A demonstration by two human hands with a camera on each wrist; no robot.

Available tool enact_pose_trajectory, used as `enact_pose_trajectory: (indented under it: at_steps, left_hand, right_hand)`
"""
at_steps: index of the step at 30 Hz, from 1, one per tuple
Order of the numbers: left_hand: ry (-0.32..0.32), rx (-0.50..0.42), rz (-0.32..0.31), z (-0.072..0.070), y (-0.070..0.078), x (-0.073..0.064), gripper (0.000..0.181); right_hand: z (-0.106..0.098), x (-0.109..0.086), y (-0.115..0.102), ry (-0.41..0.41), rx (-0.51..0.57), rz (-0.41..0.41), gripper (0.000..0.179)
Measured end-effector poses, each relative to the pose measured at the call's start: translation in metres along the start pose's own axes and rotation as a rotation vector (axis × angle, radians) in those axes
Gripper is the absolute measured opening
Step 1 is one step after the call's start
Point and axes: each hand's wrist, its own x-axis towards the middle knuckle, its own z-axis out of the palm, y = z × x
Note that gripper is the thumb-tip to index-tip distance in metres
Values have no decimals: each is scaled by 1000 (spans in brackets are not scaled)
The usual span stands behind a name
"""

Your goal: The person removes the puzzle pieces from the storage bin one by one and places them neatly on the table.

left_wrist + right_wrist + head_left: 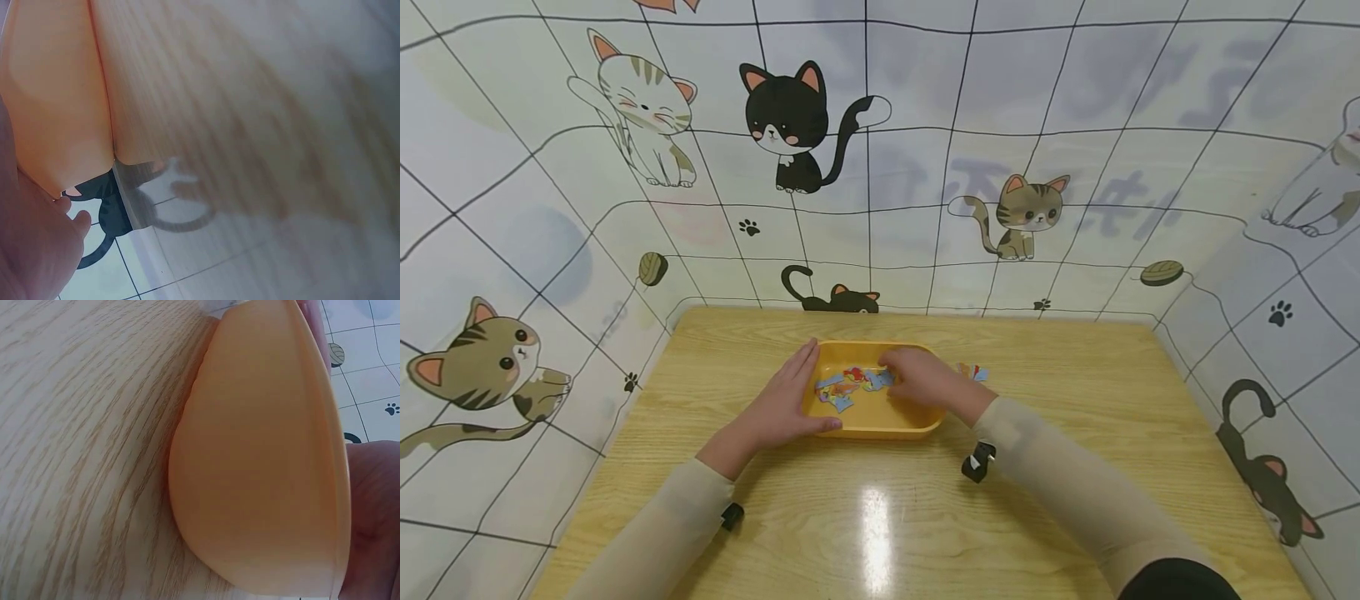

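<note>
A shallow yellow plastic tray (880,432) sits on the table, with several small colourful jigsaw puzzle pieces (842,390) lying in its left half. My left hand (781,398) rests along the tray's left end, fingers extended on the far side and thumb over the front rim. In the left wrist view, part of the left hand (44,244) shows beside the tray wall (59,94). My right hand (921,379) reaches over the right end into the tray, fingers bent, close to a blue piece (886,378). Its fingertips are hidden; I cannot tell whether they pinch anything.
More puzzle pieces (976,372) lie on the wooden table (865,517) just right of the tray, partly behind the right wrist. A cat-patterned wall covering (917,167) encloses the table at the back and both sides.
</note>
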Motion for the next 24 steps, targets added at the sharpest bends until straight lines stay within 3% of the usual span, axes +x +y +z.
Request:
enact_pose_trajectory:
  at_steps: [6, 16, 24]
  left_hand:
    - [0, 0, 2, 1, -1, 0, 140]
    - [4, -3, 6, 2, 0, 1, 138]
    - [20, 7, 12, 1, 1, 2, 137]
  right_hand:
    - [1, 1, -3, -28, -8, 28, 49]
    - [11, 5, 2, -47, -55, 46, 31]
    - [11, 5, -2, -38, -1, 70, 24]
